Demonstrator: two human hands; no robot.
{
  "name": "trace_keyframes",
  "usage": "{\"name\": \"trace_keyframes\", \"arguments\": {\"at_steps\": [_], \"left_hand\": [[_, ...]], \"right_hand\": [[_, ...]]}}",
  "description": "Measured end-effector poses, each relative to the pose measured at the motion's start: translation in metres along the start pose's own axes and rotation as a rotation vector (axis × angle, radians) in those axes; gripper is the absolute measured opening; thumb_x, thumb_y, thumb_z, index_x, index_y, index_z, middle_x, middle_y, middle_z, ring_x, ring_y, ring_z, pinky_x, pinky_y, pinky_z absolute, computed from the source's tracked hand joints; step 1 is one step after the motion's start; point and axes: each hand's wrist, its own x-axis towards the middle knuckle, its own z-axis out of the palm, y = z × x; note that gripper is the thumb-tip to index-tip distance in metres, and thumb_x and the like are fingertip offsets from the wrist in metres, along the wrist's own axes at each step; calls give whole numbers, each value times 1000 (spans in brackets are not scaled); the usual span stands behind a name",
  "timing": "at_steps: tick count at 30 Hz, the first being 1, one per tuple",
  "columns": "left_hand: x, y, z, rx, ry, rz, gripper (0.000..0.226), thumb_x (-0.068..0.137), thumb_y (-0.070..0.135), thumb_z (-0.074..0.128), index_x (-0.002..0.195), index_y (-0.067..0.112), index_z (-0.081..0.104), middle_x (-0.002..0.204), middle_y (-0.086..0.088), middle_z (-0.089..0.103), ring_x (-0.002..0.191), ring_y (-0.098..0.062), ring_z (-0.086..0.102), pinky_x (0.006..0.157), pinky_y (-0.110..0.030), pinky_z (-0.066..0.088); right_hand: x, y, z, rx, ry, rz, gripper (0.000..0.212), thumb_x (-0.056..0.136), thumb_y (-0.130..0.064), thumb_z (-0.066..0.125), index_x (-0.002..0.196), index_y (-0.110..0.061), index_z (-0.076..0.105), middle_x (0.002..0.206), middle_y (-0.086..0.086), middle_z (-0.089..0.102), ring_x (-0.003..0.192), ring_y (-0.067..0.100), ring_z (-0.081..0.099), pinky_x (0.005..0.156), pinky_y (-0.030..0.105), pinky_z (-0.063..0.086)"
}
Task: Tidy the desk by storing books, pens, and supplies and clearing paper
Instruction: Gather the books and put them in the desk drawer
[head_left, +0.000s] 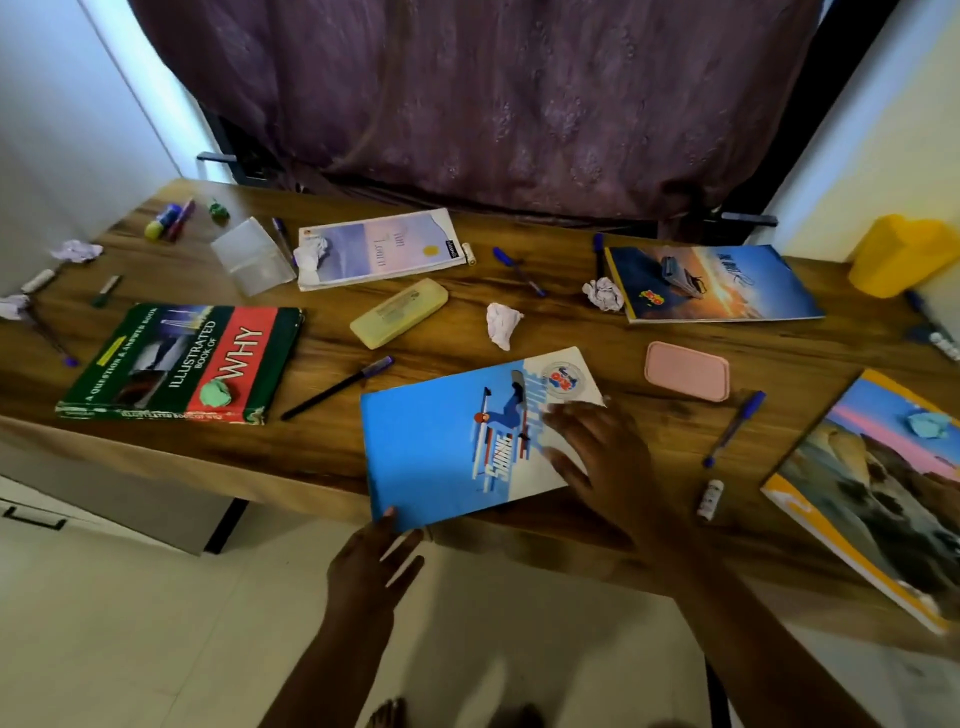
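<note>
The right hand (597, 457) lies spread across the right part of the blue notebook (441, 452) and hides the cover print beneath it. At the blue notebook's near left corner, the fingertips of the left hand (374, 556) slip under the overhanging edge, so their contact with the underside cannot be seen. Far right of the blue notebook, the landscape notebook (872, 499) is cut off by the picture's edge. Right of and behind the blue notebook, the pens (930, 327) are blurred, perhaps two of them. Far left of the blue notebook, a crumpled paper (13, 306) is half out of view.
</note>
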Motion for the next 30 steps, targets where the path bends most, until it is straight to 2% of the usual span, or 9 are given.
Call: {"name": "trace_keyframes", "arguments": {"at_steps": [3, 7, 10, 12, 16, 20, 23, 27, 30], "left_hand": [[6, -6, 1, -10, -34, 27, 17, 89, 18, 63, 103, 13, 58, 99, -8, 69, 92, -23, 66, 73, -38, 51], [10, -13, 5, -38, -28, 92, 17, 89, 18, 62, 106, 15, 58, 103, -8, 68, 94, -22, 66, 69, -34, 57], [13, -15, 8, -57, 24, 162, 23, 90, 17, 62, 111, 13, 57, 106, -7, 67, 95, -23, 66, 63, -27, 59], [15, -16, 12, -55, 45, 215, 22, 90, 15, 61, 111, 13, 56, 108, -7, 66, 96, -25, 66, 65, -28, 59], [13, -16, 14, -58, 46, 300, 10, 92, 12, 58, 100, 18, 54, 112, -9, 61, 93, -25, 65, 66, -29, 59], [10, -15, 10, -30, 26, 374, 14, 92, 11, 58, 92, 25, 56, 104, -5, 64, 84, -21, 67, 64, -28, 59], [9, -9, 6, -41, 31, 412, 15, 92, 10, 58, 90, 25, 57, 103, -4, 63, 75, -17, 68, 59, -25, 59], [8, 0, 5, -90, 54, 440, 12, 91, 15, 60, 95, 26, 57, 112, -4, 61, 91, -21, 65, 64, -27, 59], [7, 1, 15, -74, 57, 501, 28, 89, 13, 63, 110, 26, 50, 127, -4, 54, 110, -23, 60, 68, -32, 59]], "right_hand": [[-75, 32, -10, -55, 18, 146, 51, 93, -47, 37, 132, -17, 49, 137, 7, 52, 128, 23, 43, 108, 50, 29], [-121, 61, -19, -39, 30, 408, 48, 91, -34, 49, 133, -11, 50, 137, 13, 50, 129, 30, 43, 105, 50, 37], [-135, 66, -20, 62, 92, 730, 49, 85, -19, 68, 130, -7, 53, 132, 20, 52, 122, 39, 47, 100, 49, 42], [-143, 67, -20, 98, 112, 842, 44, 84, -16, 68, 126, -7, 58, 126, 21, 57, 118, 41, 50, 99, 51, 42], [-140, 69, -29, 97, 62, 842, 36, 82, -12, 69, 118, -8, 65, 111, 17, 68, 104, 37, 62, 94, 44, 46], [-112, 54, -39, 103, 195, 719, 32, 79, -11, 73, 110, -7, 69, 103, 13, 71, 92, 31, 67, 84, 38, 52], [-65, 62, -32, 142, 134, 737, 33, 82, -11, 69, 114, -11, 67, 109, 9, 70, 98, 27, 65, 87, 31, 47], [-33, 84, -10, 155, 19, 760, 37, 84, -17, 67, 121, -17, 62, 116, 4, 68, 106, 22, 63, 97, 38, 46], [-29, 83, -6, 73, -4, 757, 42, 85, -28, 66, 125, -18, 57, 122, 6, 63, 114, 24, 57, 97, 40, 46]]}}
